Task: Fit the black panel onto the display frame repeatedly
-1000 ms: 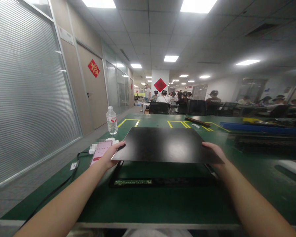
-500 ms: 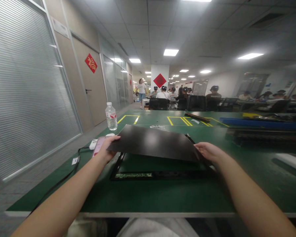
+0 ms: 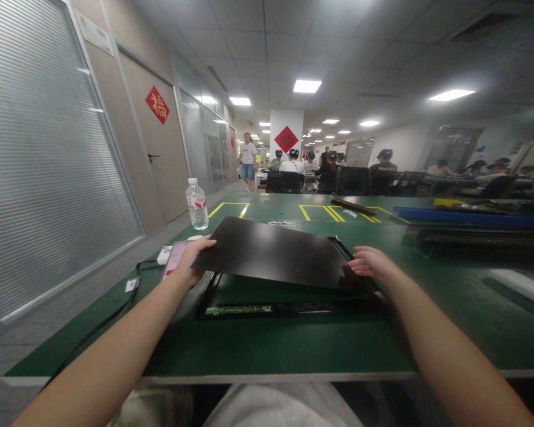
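Note:
My left hand (image 3: pixel 194 261) is closed on the left edge of a thin, dark flat panel (image 3: pixel 271 252), thumb on top. That side of the panel is raised, and the sheet slopes down to the right. Beneath it, a black rectangular frame (image 3: pixel 307 309) lies on the green table (image 3: pixel 267 350), with a green circuit strip (image 3: pixel 238 310) along its near left side. Fingers apart, my right hand (image 3: pixel 374 264) is at the panel's right edge, above the frame's right side. Whether its fingertips touch the panel I cannot tell.
A water bottle (image 3: pixel 197 204), a phone (image 3: pixel 174 260) and a white plug (image 3: pixel 164 255) with a black cable are at the left. Dark bars (image 3: pixel 454 240), a blue strip (image 3: pixel 471 217) and a white object (image 3: pixel 520 286) lie at the right. People sit beyond the table.
My right hand's fingers have loosened and spread at the panel's right edge. My left hand keeps its hold. A person in the background has moved slightly; the camera view has shifted a little.

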`<control>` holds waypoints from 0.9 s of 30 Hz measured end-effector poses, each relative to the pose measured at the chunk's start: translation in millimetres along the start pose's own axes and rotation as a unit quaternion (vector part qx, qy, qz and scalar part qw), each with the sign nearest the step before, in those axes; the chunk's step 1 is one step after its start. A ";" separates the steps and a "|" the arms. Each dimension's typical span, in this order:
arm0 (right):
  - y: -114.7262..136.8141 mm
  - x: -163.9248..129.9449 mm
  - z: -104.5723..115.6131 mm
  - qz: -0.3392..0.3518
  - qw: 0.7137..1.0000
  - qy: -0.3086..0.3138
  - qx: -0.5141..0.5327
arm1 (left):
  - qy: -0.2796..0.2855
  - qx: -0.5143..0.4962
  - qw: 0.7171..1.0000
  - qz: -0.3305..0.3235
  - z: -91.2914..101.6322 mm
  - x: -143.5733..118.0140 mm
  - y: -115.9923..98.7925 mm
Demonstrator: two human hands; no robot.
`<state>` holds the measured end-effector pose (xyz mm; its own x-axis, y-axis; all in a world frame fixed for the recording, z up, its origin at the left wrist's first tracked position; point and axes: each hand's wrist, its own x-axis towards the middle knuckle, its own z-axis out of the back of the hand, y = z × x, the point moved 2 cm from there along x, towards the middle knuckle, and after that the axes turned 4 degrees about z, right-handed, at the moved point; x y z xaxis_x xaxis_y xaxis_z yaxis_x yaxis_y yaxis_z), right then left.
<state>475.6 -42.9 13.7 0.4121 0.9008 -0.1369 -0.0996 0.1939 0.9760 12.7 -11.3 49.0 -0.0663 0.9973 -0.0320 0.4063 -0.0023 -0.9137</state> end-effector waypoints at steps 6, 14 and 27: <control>3.7 -1.1 2.7 0.010 0.999 -0.043 -0.014 | 0.021 0.029 0.999 -0.008 -2.8 0.3 4.9; 0.3 5.8 10.5 0.042 0.994 -0.073 -0.073 | 0.026 0.060 0.998 0.001 -8.6 -4.9 10.5; -3.9 15.1 14.9 0.096 0.965 -0.072 -0.232 | -0.002 0.083 0.996 0.022 -7.4 -4.0 18.4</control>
<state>495.7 -35.9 10.3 0.4637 0.8808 0.0958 -0.5681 0.2126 0.7950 27.1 -14.9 35.3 -0.0558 0.9956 -0.0758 0.2524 -0.0594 -0.9658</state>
